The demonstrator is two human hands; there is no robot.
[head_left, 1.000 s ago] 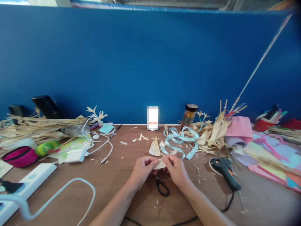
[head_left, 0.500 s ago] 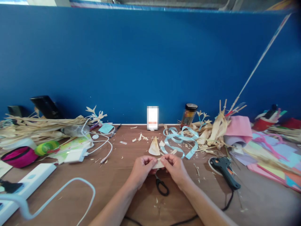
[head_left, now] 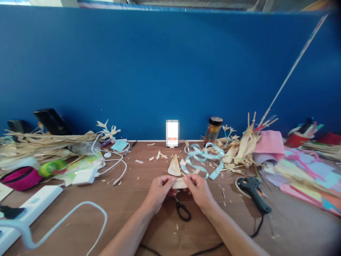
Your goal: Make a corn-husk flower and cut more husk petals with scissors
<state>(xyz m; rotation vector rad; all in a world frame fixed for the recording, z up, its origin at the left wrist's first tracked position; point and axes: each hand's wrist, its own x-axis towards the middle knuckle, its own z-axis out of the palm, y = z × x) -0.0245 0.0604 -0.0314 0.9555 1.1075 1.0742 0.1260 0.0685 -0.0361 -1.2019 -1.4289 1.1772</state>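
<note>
Between my hands, above the table, is a small pale piece of dried corn husk (head_left: pixel 180 183). My left hand (head_left: pixel 162 190) pinches its left end between thumb and fingers. The right end is pinched by my right hand (head_left: pixel 197 188). Under them lie scissors (head_left: pixel 183 212); a black handle loop shows and the blades are mostly hidden by the hands. Just beyond my fingers a cone-shaped husk piece (head_left: pixel 174 165) rests on the table, with a loosely curled light blue ribbon (head_left: pixel 205 156) to its right.
A black glue gun (head_left: pixel 254 193) lies on the right, its cord running along the front. Coloured paper (head_left: pixel 306 181) and husks (head_left: pixel 245 145) crowd the right side. On the left are a white power strip (head_left: pixel 34 209), cables and a pink pouch (head_left: pixel 21 177). A blue partition (head_left: pixel 160 64) stands behind.
Slightly more of the husk piece shows between my fingers, and its pale face is turned more toward me. Both hands keep their pinch in nearly the same place.
</note>
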